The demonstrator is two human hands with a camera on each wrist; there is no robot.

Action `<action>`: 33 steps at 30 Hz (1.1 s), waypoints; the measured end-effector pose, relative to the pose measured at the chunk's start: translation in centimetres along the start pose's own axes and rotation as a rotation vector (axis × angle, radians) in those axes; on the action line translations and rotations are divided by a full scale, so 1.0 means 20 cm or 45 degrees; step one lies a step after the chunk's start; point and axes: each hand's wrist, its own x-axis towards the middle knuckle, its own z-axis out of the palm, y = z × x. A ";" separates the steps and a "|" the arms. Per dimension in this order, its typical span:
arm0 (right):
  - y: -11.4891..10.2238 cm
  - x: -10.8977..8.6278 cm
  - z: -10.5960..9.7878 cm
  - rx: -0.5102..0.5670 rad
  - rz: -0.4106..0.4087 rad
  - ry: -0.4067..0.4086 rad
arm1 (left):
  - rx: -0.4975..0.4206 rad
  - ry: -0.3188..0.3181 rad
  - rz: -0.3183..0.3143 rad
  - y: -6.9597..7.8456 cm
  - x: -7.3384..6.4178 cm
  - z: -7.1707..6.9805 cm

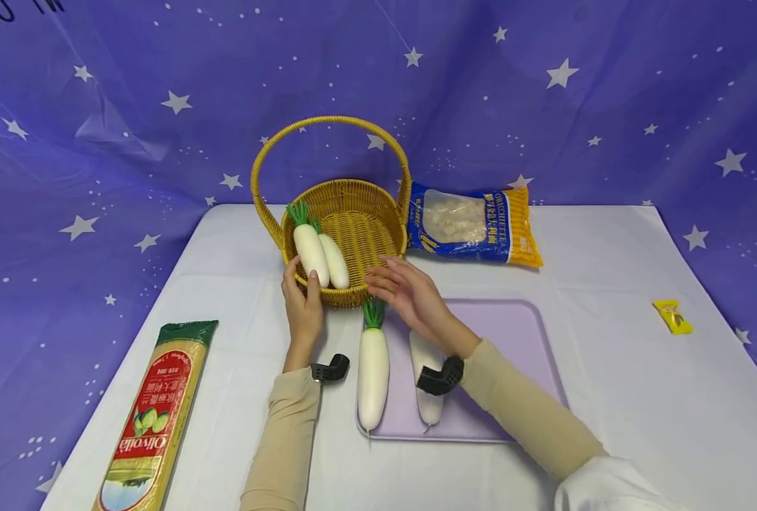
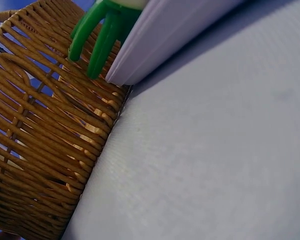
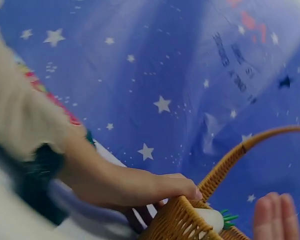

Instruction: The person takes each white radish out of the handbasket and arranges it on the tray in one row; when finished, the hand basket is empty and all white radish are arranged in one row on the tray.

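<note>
My left hand (image 1: 305, 312) grips the front left rim of a wicker basket (image 1: 346, 188), thumb over the rim and fingers along the outer wall, as the right wrist view also shows. Two white radishes (image 1: 311, 255) with green tops lean side by side inside it. Over the basket's front right edge my right hand (image 1: 412, 292) hovers, fingers extended and holding nothing. Below, a lilac tray (image 1: 500, 369) carries another white radish (image 1: 373, 380) and a second pale root (image 1: 425, 355), partly hidden by the right wrist and its camera.
Right of the basket lies a blue-and-yellow pasta bag (image 1: 461, 220). A long spaghetti pack (image 1: 155, 419) lies at the left of the white-covered table (image 1: 621, 284). Far right sits a small yellow packet (image 1: 672, 316). A purple starred cloth (image 1: 468, 85) hangs behind.
</note>
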 end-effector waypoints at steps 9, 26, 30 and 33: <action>0.03 0.42 0.06 0.373 -0.069 0.023 | 0.011 -0.019 -0.010 0.00 0.00 0.03; 0.13 0.55 0.14 -0.981 0.245 0.467 | 0.033 -0.005 -0.019 0.01 -0.01 0.01; 0.16 0.56 0.16 -1.159 0.334 0.475 | 0.027 0.006 -0.027 0.01 -0.01 0.00; 0.16 0.57 0.16 -1.211 0.365 0.455 | 0.022 0.017 -0.028 0.00 -0.01 0.00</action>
